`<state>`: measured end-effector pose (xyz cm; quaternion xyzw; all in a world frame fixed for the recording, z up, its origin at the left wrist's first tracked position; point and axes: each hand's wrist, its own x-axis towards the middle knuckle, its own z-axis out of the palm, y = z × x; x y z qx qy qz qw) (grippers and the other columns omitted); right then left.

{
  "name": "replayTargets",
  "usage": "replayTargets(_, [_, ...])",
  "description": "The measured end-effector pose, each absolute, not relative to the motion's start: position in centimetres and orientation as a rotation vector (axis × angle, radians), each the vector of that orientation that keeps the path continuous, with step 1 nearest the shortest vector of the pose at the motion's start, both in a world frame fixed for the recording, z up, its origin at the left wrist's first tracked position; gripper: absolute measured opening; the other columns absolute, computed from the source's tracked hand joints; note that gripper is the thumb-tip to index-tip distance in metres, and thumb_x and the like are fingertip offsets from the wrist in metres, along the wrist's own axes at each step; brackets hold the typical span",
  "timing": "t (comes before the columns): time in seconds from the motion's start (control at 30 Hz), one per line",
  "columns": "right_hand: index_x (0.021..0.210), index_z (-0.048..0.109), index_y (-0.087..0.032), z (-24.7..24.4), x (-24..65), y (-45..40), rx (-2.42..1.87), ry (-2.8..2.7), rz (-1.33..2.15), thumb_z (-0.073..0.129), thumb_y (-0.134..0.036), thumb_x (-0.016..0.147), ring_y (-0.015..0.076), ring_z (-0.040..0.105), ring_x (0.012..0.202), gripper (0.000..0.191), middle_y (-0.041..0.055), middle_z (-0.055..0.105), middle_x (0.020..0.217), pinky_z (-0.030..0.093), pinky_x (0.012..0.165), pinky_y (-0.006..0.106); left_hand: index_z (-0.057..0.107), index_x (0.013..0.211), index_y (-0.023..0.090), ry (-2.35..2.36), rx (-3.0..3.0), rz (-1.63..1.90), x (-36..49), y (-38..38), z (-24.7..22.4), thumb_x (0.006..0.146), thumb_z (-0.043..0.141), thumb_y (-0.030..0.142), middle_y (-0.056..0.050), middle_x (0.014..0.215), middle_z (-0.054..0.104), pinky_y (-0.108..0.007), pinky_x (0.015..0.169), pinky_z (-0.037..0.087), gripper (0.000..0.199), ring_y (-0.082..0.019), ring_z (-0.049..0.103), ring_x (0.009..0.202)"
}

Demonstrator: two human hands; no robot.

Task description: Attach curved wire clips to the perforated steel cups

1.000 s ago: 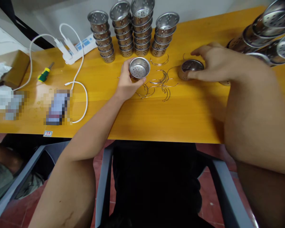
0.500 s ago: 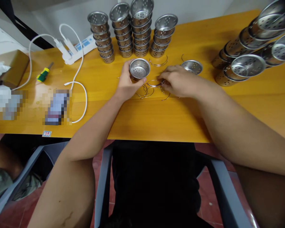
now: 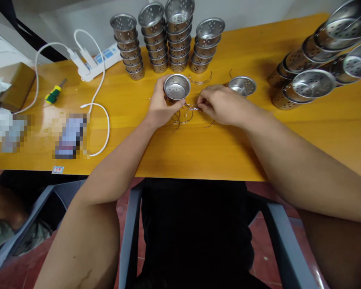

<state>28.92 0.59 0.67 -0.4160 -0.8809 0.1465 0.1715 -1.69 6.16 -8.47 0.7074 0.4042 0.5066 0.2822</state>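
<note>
My left hand (image 3: 161, 107) is wrapped round a perforated metal cup (image 3: 177, 88), which stands upright with its mouth up. Close by on the right, my right hand (image 3: 222, 105) pinches a thin curved wire (image 3: 193, 107), whose far end reaches to the cup's lower side by my left thumb. Whether the wire touches the cup I cannot tell. Several loose curved wires (image 3: 183, 121) lie on the table just below the cup. Behind my right hand sits another perforated cup (image 3: 243, 86), partly hidden by the hand.
Stacked perforated cups (image 3: 179, 40) stand along the back, and more cup stacks (image 3: 301, 86) are at the right. More curved wires (image 3: 202, 81) lie behind my hands. A power strip (image 3: 108, 58), screwdriver (image 3: 54, 94), phone (image 3: 70, 136) and cardboard box (image 3: 19, 86) occupy the table's left side.
My right hand has shifted slightly left, bringing the pinched wire closer to the cup. Some loose wires below have moved a little. My left hand keeps its hold on the cup.
</note>
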Motion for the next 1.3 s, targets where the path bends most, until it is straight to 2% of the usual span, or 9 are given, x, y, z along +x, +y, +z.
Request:
replayTargets(0.07, [0.120,0.083,-0.031,1.0,29.0,0.4,-1.217,-2.436,0.474,0.076,-0.035,0.119,0.0512,0.087,0.127,0.008,0.0188,0.091,0.130,0.068,0.117,0.068,0.057,0.173,0.036,1.076,1.946,1.338,-1.9,6.4,-8.8,0.101,0.107,0.055,-0.014,0.177,0.074,-0.061,0.153,0.063,0.090,-0.038,0.075,0.167])
replayTargets(0.2, [0.136,0.084,-0.031,1.5,29.2,0.0,-1.231,-2.367,0.501,0.077,-0.042,0.123,0.0500,0.089,0.127,0.019,0.0191,0.092,0.137,0.069,0.119,0.066,0.054,0.174,0.036,1.062,1.955,1.340,-2.0,6.8,-9.1,0.100,0.106,0.056,-0.015,0.177,0.072,-0.059,0.152,0.063,0.093,-0.037,0.074,0.169])
replayTargets(0.37, [0.143,0.088,-0.032,2.2,29.1,-0.5,-1.136,-2.348,0.531,0.075,-0.040,0.120,0.0433,0.090,0.113,0.028,0.0137,0.094,0.127,0.072,0.115,0.064,0.054,0.174,0.034,1.101,1.877,1.351,-1.9,6.8,-8.8,0.097,0.106,0.048,-0.016,0.179,0.071,-0.060,0.153,0.062,0.094,-0.040,0.071,0.173])
replayTargets(0.57, [0.125,0.092,-0.036,2.6,28.8,-1.2,-1.090,-2.305,0.620,0.080,-0.067,0.123,0.0438,0.088,0.111,0.033,0.0135,0.093,0.124,0.073,0.107,0.064,0.047,0.180,0.037,1.014,1.969,1.370,-2.3,7.4,-9.7,0.102,0.100,0.049,-0.015,0.180,0.070,-0.057,0.151,0.064,0.095,-0.036,0.072,0.173])
replayTargets(0.67, [0.128,0.093,-0.036,2.6,28.7,-1.2,-1.102,-2.292,0.644,0.076,-0.072,0.125,0.0437,0.088,0.110,0.040,0.0134,0.094,0.121,0.073,0.108,0.064,0.043,0.183,0.037,0.990,1.975,1.358,-2.4,7.7,-10.2,0.107,0.096,0.055,-0.015,0.181,0.068,-0.055,0.150,0.066,0.094,-0.035,0.072,0.173])
replayTargets(0.83, [0.135,0.093,-0.036,2.3,28.8,-1.1,-1.136,-2.304,0.617,0.074,-0.070,0.125,0.0412,0.087,0.102,0.040,0.0117,0.094,0.114,0.073,0.102,0.061,0.042,0.187,0.039,1.006,1.990,1.347,-2.4,8.0,-10.5,0.110,0.093,0.061,-0.014,0.182,0.068,-0.053,0.148,0.067,0.095,-0.034,0.073,0.172])
replayTargets(0.97, [0.125,0.087,-0.032,2.4,28.9,-1.0,-1.136,-2.319,0.600,0.077,-0.060,0.122,0.0353,0.080,0.086,0.030,0.0095,0.089,0.100,0.071,0.097,0.058,0.049,0.178,0.039,1.006,1.915,1.388,-2.0,7.5,-9.6,0.104,0.098,0.049,-0.014,0.180,0.071,-0.056,0.147,0.070,0.090,-0.034,0.075,0.169])
replayTargets(1.1, [0.122,0.076,-0.034,2.6,28.8,-1.2,-1.110,-2.288,0.588,0.076,-0.057,0.118,0.0341,0.069,0.076,0.024,0.0067,0.085,0.090,0.069,0.096,0.063,0.054,0.173,0.037,1.066,1.820,1.396,-1.3,6.4,-8.0,0.098,0.102,0.036,-0.014,0.176,0.075,-0.055,0.150,0.069,0.089,-0.035,0.076,0.170])
replayTargets(1.3, [0.135,0.076,-0.033,2.0,28.1,-1.7,-1.145,-2.124,0.707,0.074,-0.071,0.122,0.0356,0.081,0.077,0.041,0.0049,0.090,0.094,0.073,0.092,0.059,0.047,0.183,0.036,1.069,1.923,1.355,-1.2,5.9,-7.7,0.107,0.095,0.038,-0.015,0.182,0.070,-0.057,0.157,0.061,0.090,-0.036,0.071,0.177])
